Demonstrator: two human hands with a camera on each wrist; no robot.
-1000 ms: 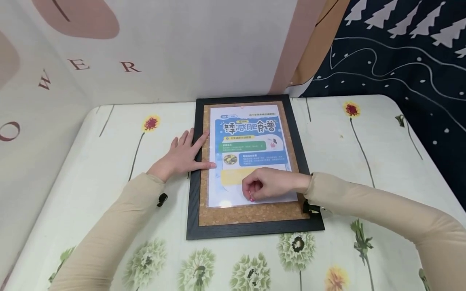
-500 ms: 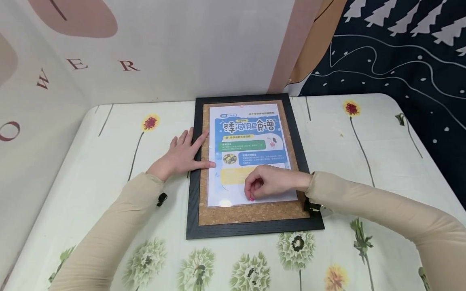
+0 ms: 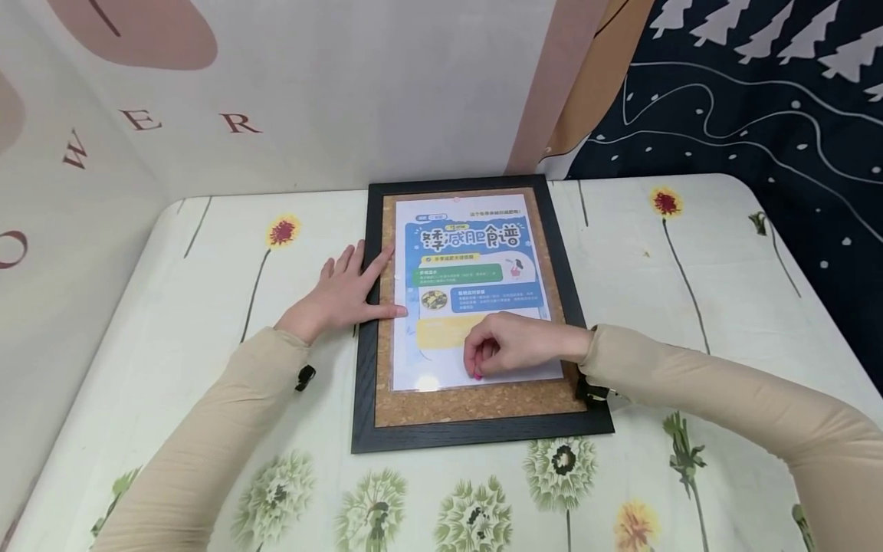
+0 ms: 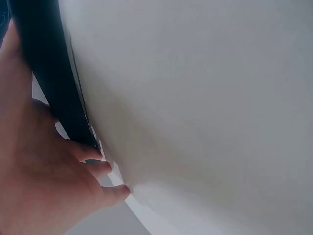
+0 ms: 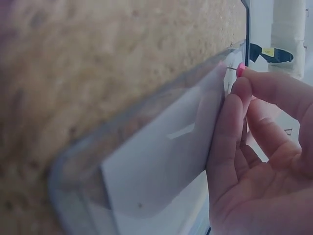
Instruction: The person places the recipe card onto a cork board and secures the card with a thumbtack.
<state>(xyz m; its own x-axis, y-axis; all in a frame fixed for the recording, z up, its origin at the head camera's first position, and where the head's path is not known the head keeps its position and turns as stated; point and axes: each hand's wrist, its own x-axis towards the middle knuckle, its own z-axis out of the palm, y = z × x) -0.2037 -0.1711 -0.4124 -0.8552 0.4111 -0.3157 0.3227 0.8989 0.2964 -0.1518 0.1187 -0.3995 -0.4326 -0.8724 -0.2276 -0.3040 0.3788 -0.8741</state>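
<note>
"What's that right hand point(image 3: 513, 343) pinching?"
"A pink pushpin point(image 5: 240, 69), just above the lower part of the sheet point(image 3: 476, 291) lying on the corkboard point(image 3: 476, 412)."
"And the left hand point(image 3: 338, 300)?"
"Fingers spread across the black frame point(image 3: 483, 437)."

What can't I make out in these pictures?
Head view: part of the pink pin, hidden by the right hand.
Head view: fine print on the sheet, too small.
Left wrist view: part of the left hand, cut off by the left edge.
Right wrist view: nearest cork, blurred.
</note>
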